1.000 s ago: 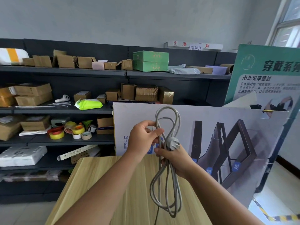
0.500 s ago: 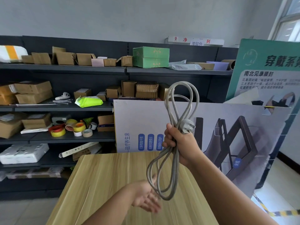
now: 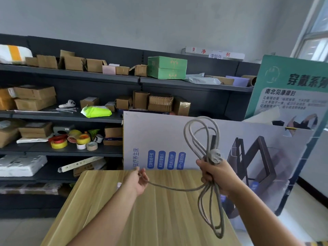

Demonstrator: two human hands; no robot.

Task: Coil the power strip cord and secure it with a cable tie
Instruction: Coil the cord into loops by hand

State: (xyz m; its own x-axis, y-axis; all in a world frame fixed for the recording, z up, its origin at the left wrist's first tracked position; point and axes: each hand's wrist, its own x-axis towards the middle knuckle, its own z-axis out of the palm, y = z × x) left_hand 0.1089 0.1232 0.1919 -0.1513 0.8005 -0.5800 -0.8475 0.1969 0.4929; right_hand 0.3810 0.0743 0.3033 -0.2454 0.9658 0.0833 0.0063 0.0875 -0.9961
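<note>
My right hand (image 3: 215,174) is shut around the middle of the grey power strip cord (image 3: 196,139), held up over the wooden table (image 3: 159,213). Loops stand above the fist and more loops hang below it. The grey plug (image 3: 213,156) sticks out just above my right thumb. One strand runs left from the bundle to my left hand (image 3: 139,180), which pinches it above the table. No power strip body and no cable tie is in view.
Dark shelves (image 3: 71,150) at the back and left carry cardboard boxes, tape rolls (image 3: 58,142) and a green box (image 3: 166,67). A white printed board (image 3: 159,139) leans behind the table, and a green poster board (image 3: 291,89) stands at the right.
My left hand let go of the coil, dropped low, then rose and took hold of a single strand, pulling it out to the left. My right hand moved the coil to the right.
</note>
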